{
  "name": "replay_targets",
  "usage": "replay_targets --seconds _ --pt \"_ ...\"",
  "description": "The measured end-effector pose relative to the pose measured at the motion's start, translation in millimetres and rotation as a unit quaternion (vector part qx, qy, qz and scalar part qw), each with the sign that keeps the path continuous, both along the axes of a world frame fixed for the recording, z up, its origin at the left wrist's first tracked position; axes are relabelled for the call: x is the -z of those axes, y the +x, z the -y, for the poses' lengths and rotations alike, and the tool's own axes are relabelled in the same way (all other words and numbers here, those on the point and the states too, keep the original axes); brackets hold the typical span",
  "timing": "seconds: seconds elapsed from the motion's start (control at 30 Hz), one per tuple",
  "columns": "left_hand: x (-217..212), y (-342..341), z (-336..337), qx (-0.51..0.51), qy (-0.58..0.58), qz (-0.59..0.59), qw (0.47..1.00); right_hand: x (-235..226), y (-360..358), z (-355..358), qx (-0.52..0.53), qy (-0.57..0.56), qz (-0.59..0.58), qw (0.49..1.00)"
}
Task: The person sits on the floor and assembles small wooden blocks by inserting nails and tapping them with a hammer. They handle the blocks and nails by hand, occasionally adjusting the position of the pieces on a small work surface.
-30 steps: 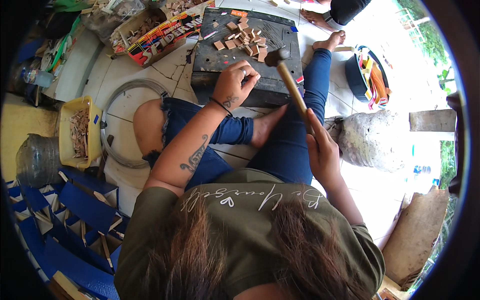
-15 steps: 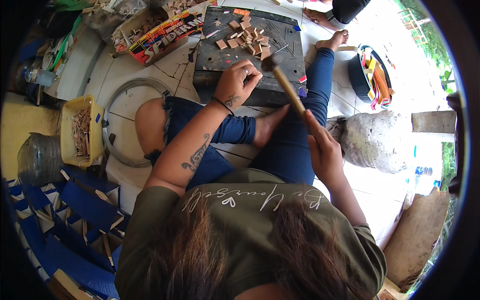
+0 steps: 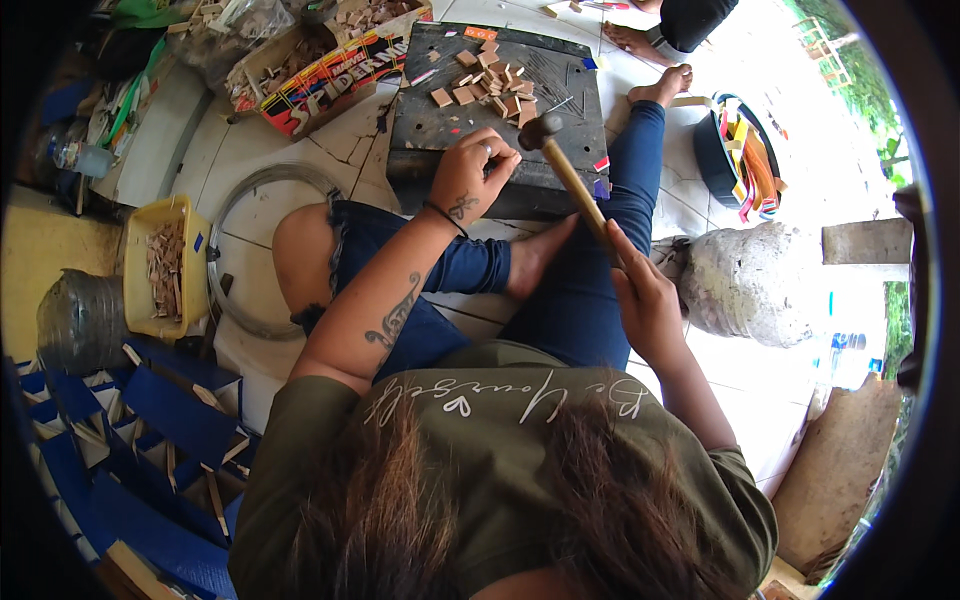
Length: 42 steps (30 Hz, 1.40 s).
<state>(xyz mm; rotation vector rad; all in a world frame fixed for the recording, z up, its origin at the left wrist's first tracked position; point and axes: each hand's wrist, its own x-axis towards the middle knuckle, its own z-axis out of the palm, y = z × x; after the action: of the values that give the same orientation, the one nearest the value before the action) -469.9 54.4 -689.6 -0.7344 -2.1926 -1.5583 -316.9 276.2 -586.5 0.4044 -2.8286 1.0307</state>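
Observation:
My right hand (image 3: 648, 305) is wrapped round the wooden handle of a hammer (image 3: 578, 185). The hammer's dark round head is up over the near edge of a black worn block (image 3: 430, 165), just right of my left hand (image 3: 472, 172). That left hand is closed in a pinch above the block's near edge; whatever lies between the fingertips is hidden. Small brown wooden pieces (image 3: 466, 95) are heaped on the block's far half. Thin nails or wires (image 3: 545, 72) are scattered beside them, at the right.
A yellow bin (image 3: 190, 300) of wood scraps and a wire coil (image 3: 232, 200) stand left. Blue-covered wooden pieces (image 3: 185, 390) pile up at lower left. A printed carton (image 3: 335, 80) of scraps is far left; a dark tub (image 3: 715, 165) with coloured straps is right. Another person's foot (image 3: 630, 42) shows beyond.
The hammer head, blurred before, is now sharp and tilted differently, close to the same spot. My left hand keeps its pinch near the block's edge.

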Motion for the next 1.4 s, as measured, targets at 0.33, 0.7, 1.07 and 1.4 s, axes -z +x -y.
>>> replay_targets --seconds 0.33,0.7,1.07,1.4 --pt "2 -1 -4 -0.036 0.0 0.002 0.999 31 -82 -22 0.129 0.065 -0.046 0.988" --pt "-39 5 14 0.038 0.003 0.207 0.978 67 -131 0 0.179 0.212 -0.166 0.946" --pt "-54 17 8 0.047 -0.074 0.11 0.99 11 -142 55 -0.032 -0.113 -0.038 0.992" --pt "-45 28 0 0.064 0.051 0.202 0.976 18 -140 55 -0.012 -0.242 0.023 0.97"
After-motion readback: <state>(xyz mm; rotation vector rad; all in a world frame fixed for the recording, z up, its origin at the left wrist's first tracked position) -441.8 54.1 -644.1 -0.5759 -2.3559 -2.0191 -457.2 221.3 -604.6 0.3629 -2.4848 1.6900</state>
